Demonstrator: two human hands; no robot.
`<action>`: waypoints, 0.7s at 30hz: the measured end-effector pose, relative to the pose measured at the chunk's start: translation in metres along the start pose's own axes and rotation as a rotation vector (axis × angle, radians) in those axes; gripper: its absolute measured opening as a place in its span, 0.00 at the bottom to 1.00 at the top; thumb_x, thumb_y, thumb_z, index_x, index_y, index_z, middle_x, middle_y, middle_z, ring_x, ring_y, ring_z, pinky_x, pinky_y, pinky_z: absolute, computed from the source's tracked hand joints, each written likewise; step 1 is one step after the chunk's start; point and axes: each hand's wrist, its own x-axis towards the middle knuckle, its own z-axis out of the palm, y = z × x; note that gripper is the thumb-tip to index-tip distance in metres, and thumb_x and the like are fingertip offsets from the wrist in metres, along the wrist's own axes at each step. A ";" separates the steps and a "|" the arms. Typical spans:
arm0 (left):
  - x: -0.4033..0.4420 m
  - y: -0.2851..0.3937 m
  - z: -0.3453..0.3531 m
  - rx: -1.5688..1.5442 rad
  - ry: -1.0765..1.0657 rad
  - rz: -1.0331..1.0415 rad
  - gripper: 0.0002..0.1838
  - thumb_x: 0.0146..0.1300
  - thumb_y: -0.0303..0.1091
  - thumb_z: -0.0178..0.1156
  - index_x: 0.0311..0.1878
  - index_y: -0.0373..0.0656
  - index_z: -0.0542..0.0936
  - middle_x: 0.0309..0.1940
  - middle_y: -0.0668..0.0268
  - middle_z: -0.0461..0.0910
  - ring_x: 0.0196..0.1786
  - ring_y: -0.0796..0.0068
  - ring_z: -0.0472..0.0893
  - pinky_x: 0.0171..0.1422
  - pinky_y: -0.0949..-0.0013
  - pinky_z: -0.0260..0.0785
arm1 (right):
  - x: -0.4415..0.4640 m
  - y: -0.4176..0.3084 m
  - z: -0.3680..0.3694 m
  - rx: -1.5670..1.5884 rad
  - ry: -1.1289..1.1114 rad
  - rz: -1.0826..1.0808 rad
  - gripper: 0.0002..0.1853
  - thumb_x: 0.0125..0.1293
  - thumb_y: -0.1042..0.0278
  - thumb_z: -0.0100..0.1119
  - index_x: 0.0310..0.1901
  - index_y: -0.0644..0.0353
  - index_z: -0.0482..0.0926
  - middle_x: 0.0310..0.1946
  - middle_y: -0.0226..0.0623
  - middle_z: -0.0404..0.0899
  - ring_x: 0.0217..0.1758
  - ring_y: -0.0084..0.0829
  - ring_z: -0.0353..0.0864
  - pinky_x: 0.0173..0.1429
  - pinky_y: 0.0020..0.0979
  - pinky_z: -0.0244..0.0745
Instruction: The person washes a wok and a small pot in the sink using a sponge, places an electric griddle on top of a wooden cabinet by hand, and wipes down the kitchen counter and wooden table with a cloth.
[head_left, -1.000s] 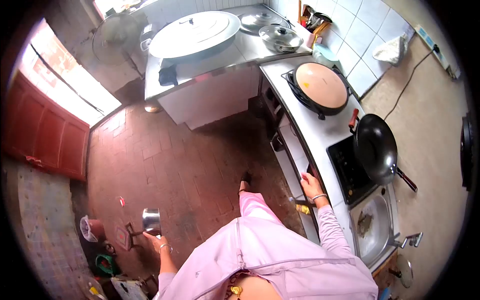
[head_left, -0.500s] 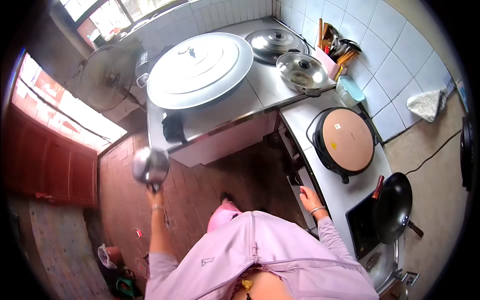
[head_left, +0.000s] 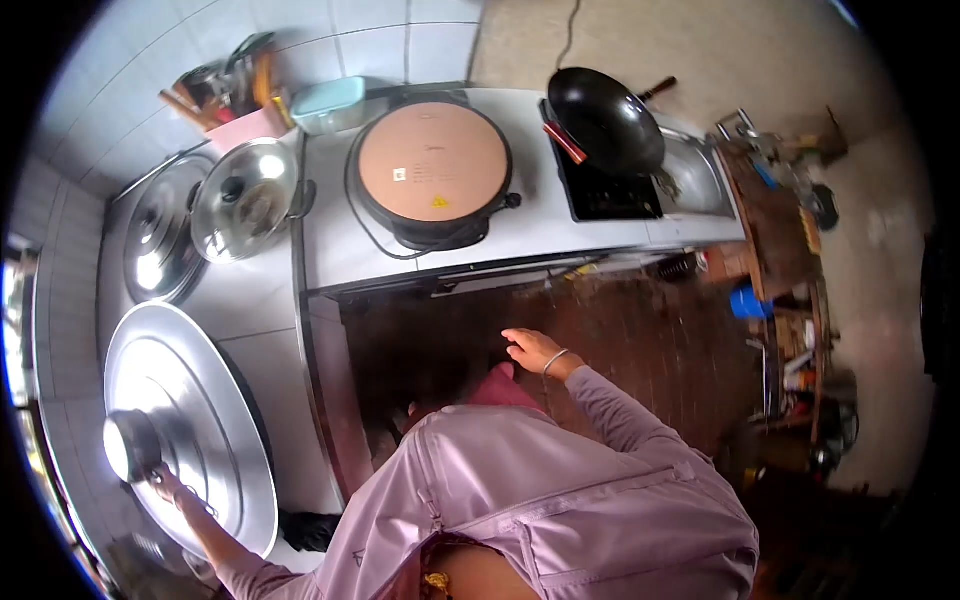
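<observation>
My left hand (head_left: 166, 486) grips a small shiny metal pot (head_left: 132, 445) at its handle end. The pot is in front of the wide silver lid (head_left: 215, 400) at the left, and I cannot tell whether the two touch. Out over the floor, in front of the counter, my right hand (head_left: 535, 350) holds nothing, its fingers apart. A round electric griddle (head_left: 435, 165) with a copper-coloured top sits on the counter beyond it. To the griddle's right, a black wok (head_left: 605, 120) rests tilted on a dark cooktop (head_left: 610, 200), beside a metal sink (head_left: 695, 180).
A glass-lidded pan (head_left: 245, 200) and another lidded pan (head_left: 160, 235) stand at the left corner. Behind them are a pink utensil holder (head_left: 248, 130) and a blue-lidded container (head_left: 330, 105). A cluttered wooden shelf (head_left: 775, 235) borders the right side. Black cloth (head_left: 308, 530) lies by the big lid.
My view has turned right, towards the griddle counter. The pot in my left hand has gone from over the floor to in front of the big lid. My right hand remains empty.
</observation>
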 end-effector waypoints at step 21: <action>-0.077 0.102 0.061 0.138 -0.147 0.382 0.14 0.54 0.31 0.53 0.45 0.41 0.73 0.35 0.66 0.75 0.32 0.79 0.74 0.32 0.78 0.66 | -0.183 0.121 -0.006 0.122 0.236 0.212 0.21 0.56 0.65 0.47 0.52 0.64 0.66 0.46 0.48 0.72 0.49 0.42 0.72 0.51 0.35 0.67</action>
